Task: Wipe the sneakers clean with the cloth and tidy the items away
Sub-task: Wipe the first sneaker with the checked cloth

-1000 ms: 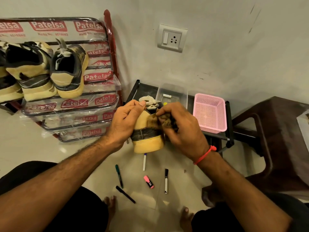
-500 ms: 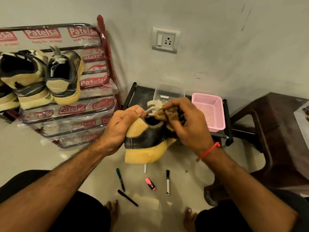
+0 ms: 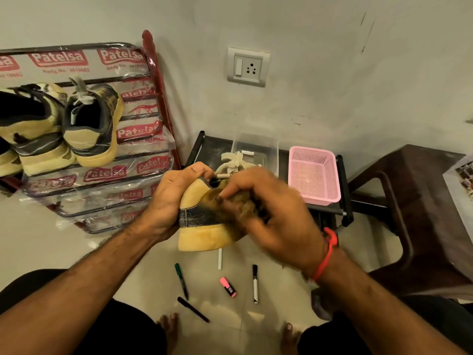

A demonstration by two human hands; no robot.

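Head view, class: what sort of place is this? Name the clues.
Probably a corner of a home, by the floor: a shoe rack holding sneakers, a wall socket and a tiled floor strewn with pens.

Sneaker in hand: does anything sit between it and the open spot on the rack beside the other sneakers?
Nothing visible blocks it. The left hand holds the sneaker while the right hand rubs the cloth on it. The rack stands to the left, with free shelf to the right of the sneakers on the rack.

bare forearms, red thread band point(image 3: 328, 253) at the right wrist, black trousers point(image 3: 76, 329), bare feet
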